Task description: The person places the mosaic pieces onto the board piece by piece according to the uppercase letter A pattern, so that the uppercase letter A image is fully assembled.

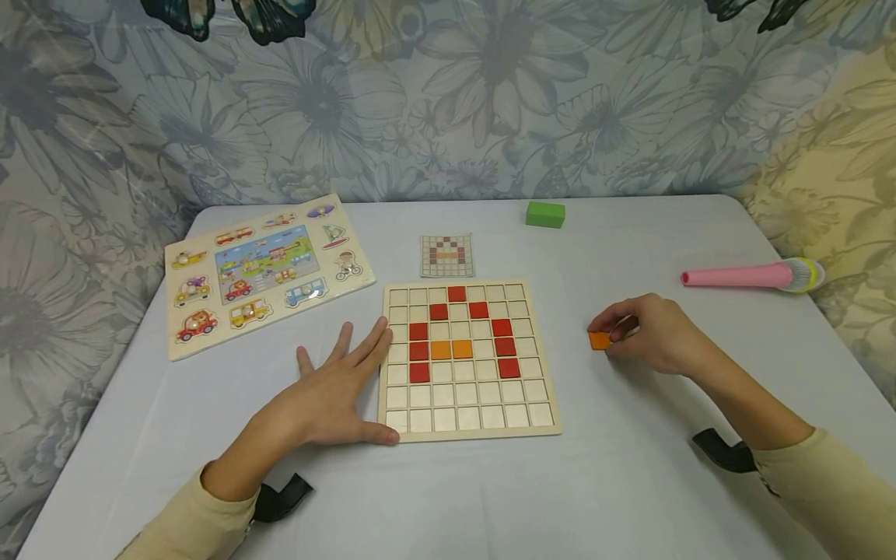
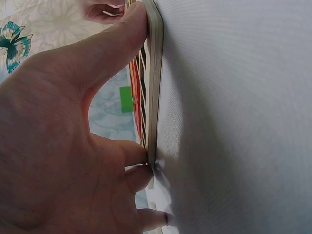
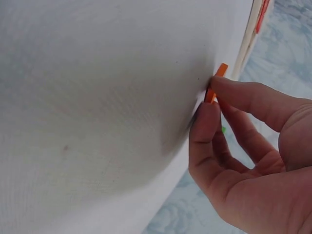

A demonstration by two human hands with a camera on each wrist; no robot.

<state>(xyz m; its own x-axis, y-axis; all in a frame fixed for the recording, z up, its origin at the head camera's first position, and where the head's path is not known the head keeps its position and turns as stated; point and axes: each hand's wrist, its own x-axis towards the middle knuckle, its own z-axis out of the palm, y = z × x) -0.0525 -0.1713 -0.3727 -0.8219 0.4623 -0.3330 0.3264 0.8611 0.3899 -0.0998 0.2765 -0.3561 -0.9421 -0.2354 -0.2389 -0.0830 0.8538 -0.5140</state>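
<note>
A wooden grid board [image 1: 467, 420] lies on the table, with several red square tiles [image 1: 505, 347] set in an arch and two orange tiles [image 1: 462, 349] side by side in one row. My left hand [image 1: 336, 397] is spread along the board's left side, thumb at the near corner and fingertips at the edge; the left wrist view shows the thumb [image 2: 117, 36] over the rim. Right of the board, my right hand [image 1: 654, 334] pinches another orange tile [image 1: 599, 341] between thumb and fingers, close over the tabletop. In the right wrist view that tile [image 3: 222, 69] is tilted.
Behind the board lies a small pattern card [image 1: 447, 257]. A vehicle picture puzzle [image 1: 273, 311] is at the left, a green block [image 1: 545, 215] at the back, and a pink toy microphone [image 1: 742, 277] at the right. Patterned fabric [image 1: 462, 101] rises behind the white table [image 1: 616, 482].
</note>
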